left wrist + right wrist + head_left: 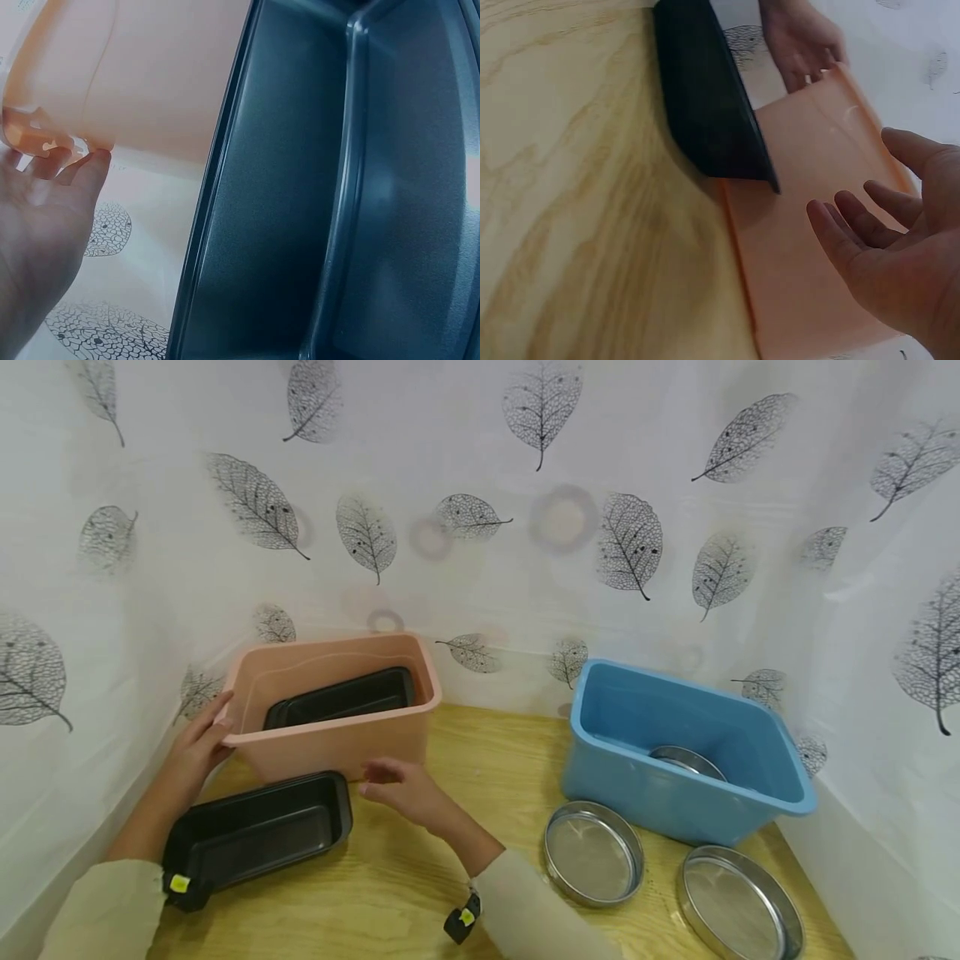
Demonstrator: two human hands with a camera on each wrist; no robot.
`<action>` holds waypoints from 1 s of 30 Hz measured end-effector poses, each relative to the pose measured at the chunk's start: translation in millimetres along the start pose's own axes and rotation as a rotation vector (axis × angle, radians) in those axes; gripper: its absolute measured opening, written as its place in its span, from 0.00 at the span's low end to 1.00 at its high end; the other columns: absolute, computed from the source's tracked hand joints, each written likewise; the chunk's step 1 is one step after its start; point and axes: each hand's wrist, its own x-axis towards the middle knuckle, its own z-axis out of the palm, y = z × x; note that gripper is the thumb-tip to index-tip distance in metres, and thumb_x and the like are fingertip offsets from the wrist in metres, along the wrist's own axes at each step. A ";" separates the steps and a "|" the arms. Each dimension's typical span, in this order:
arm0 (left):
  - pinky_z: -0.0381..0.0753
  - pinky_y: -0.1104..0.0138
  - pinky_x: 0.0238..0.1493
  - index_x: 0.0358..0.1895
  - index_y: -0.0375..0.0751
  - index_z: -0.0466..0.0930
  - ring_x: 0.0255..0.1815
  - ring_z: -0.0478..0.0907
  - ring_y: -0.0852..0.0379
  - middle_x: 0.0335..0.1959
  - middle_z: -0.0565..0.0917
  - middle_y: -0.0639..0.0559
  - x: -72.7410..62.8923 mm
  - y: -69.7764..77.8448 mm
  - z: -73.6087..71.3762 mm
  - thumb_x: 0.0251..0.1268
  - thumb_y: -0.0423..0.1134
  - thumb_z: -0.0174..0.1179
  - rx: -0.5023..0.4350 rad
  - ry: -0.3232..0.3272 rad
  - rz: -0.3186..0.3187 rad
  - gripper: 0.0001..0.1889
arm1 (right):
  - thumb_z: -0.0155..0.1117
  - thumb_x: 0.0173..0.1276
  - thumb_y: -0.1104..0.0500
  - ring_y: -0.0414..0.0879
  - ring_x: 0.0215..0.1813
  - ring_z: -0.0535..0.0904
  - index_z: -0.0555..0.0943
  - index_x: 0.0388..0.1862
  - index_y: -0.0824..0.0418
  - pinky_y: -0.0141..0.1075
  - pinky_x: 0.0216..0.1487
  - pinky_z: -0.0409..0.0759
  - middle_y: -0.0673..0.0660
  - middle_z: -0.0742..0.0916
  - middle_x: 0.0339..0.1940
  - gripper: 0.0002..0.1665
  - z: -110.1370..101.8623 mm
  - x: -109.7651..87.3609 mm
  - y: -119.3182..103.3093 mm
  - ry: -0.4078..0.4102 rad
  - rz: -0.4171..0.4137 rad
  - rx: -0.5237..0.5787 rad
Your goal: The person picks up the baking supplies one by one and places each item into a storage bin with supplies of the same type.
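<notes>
My left hand (197, 745) grips the left end of a peach plastic bin (337, 743), its fingers at the rim in the left wrist view. Inside that bin lies a dark loaf pan (352, 693). A second dark loaf pan (258, 831) sits on the table in front of the bin, below my left wrist; the left wrist view shows its inside close up. My right hand (405, 789) hovers by the bin's front wall, right of this pan, with loosely bent fingers and nothing in them. In the right wrist view its fingers (862, 225) overlap the bin's side.
On the right stands a blue plastic bin (682, 785) with a round metal pan (686, 760) inside. Two more round metal pans (594, 853) lie on the wooden table (405, 885) in front of it. A leaf-patterned white curtain (480, 585) hangs behind and at both sides.
</notes>
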 end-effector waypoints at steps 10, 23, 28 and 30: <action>0.72 0.83 0.54 0.83 0.60 0.37 0.77 0.50 0.26 0.84 0.35 0.42 -1.7 0.0 2.3 0.83 0.55 0.37 -0.011 -0.004 0.006 0.32 | 0.69 0.70 0.53 0.35 0.51 0.80 0.80 0.65 0.60 0.29 0.52 0.79 0.53 0.86 0.57 0.27 23.3 9.7 27.0 -0.012 0.093 0.106; 0.71 0.87 0.50 0.83 0.59 0.37 0.79 0.48 0.31 0.84 0.33 0.49 -0.1 -4.2 0.7 0.84 0.51 0.37 -0.041 -0.007 0.040 0.31 | 0.70 0.68 0.57 0.38 0.41 0.78 0.84 0.59 0.56 0.33 0.40 0.82 0.48 0.84 0.45 0.20 43.0 23.5 38.8 0.012 0.182 0.162; 0.71 0.86 0.51 0.83 0.61 0.37 0.78 0.50 0.30 0.84 0.33 0.49 0.8 -4.6 1.1 0.84 0.53 0.36 -0.022 -0.002 0.027 0.31 | 0.70 0.68 0.56 0.37 0.35 0.76 0.84 0.59 0.54 0.31 0.32 0.78 0.45 0.81 0.41 0.20 50.4 27.7 40.3 0.022 0.192 0.140; 0.72 0.85 0.51 0.83 0.62 0.37 0.78 0.51 0.30 0.84 0.34 0.49 0.9 -4.4 1.0 0.84 0.53 0.36 -0.006 0.004 0.024 0.31 | 0.70 0.68 0.56 0.37 0.33 0.74 0.85 0.58 0.54 0.30 0.29 0.76 0.44 0.81 0.38 0.19 52.9 29.5 40.7 0.029 0.186 0.129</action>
